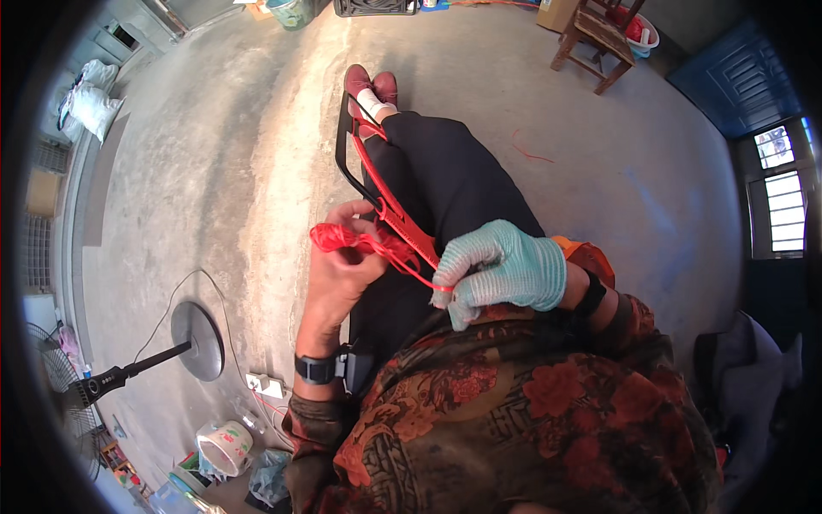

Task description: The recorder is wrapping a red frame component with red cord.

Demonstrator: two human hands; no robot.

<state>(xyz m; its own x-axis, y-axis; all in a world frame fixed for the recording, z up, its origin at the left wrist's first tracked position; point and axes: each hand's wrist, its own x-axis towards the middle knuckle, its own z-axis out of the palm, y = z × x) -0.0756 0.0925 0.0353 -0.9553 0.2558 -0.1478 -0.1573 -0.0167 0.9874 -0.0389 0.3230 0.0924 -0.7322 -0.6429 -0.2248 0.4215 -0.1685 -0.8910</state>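
My bare left hand (pixel 342 278) is closed round a loose bundle of red plastic cord (pixel 332 237). A length of that cord runs across to my right hand (pixel 518 267), which wears a pale green knit glove and pinches it between thumb and fingers. Between my hands and my feet, a black frame (pixel 341 154) lies along my legs. Red woven cord work (pixel 404 226) is fastened along one side of the frame, and its near end sits close beside my left hand. My fingers partly hide where the cord meets the weave.
A fan on a round-based stand (pixel 199 341) lies on its side at the left, near a power strip (pixel 265 385). A patterned bucket (pixel 225 447) stands at lower left. A wooden chair (pixel 598 38) is at far right. Red cord scraps (pixel 535 156) lie on the concrete floor.
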